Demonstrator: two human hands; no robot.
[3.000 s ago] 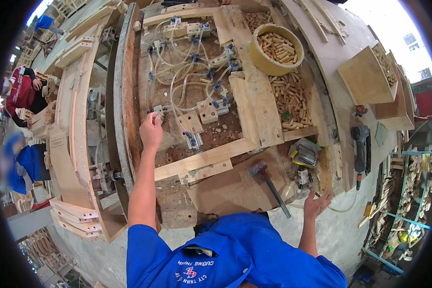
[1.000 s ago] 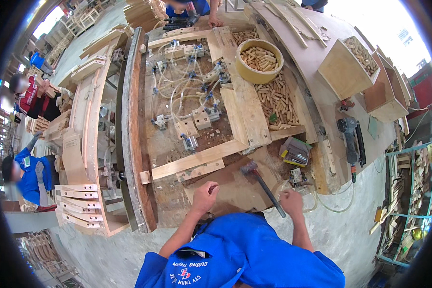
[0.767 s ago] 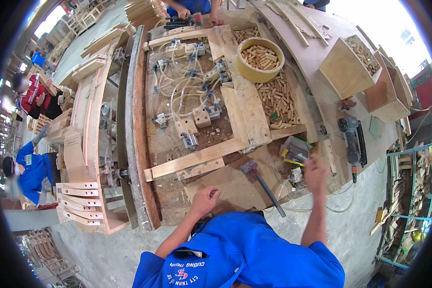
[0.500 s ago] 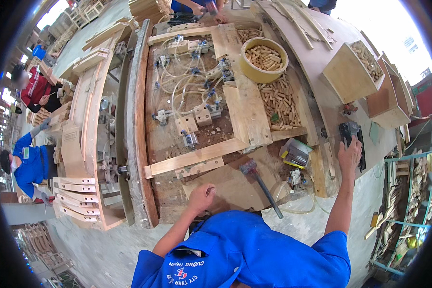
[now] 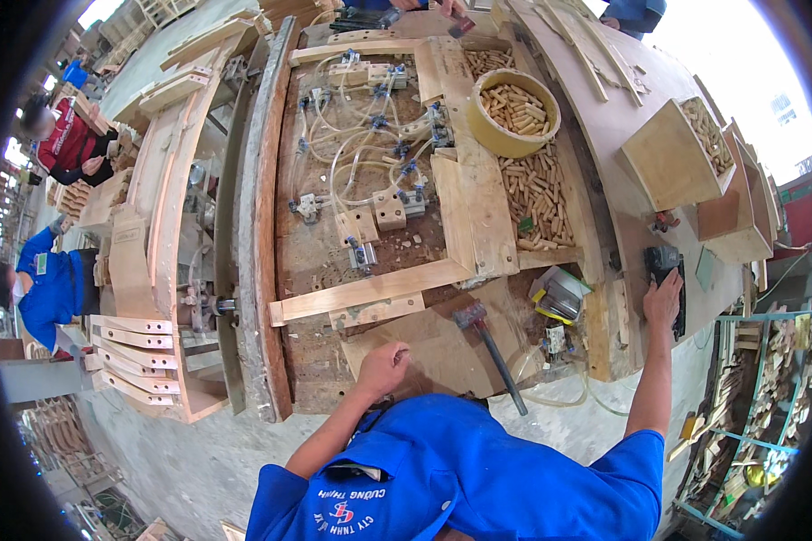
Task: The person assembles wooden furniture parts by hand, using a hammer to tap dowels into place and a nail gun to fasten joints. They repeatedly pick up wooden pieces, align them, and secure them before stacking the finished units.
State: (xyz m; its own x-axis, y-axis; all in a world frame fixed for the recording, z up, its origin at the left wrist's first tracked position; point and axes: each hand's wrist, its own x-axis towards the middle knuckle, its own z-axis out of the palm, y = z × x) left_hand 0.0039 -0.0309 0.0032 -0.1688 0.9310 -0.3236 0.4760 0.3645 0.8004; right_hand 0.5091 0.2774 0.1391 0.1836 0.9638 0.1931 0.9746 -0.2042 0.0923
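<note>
My left hand (image 5: 383,370) is closed, fingers curled, above the near edge of the workbench; whatever it may hold is too small to make out. At the right, my right hand (image 5: 663,302) grips a black tool (image 5: 666,263), apparently a nail gun, lying on the side table. Between my hands a hammer (image 5: 491,347) lies with its handle toward me. Beyond it a wooden frame (image 5: 374,290) surrounds a jig of clear air hoses and small cylinders (image 5: 363,256). Wooden dowels (image 5: 537,200) fill a trough to its right, where a yellow tub (image 5: 475,126) of dowels also stands.
A clear packet (image 5: 561,296) and a small valve (image 5: 556,339) lie right of the hammer. Plywood boxes (image 5: 672,158) stand on the side table (image 5: 618,135). At left are a second bench with curved slats (image 5: 135,361) and co-workers (image 5: 54,284). Another person's hand is at the far end.
The whole view has shifted slightly. My right hand stays on the black tool and my left remains closed near the bench edge. The far person's hand has moved right.
</note>
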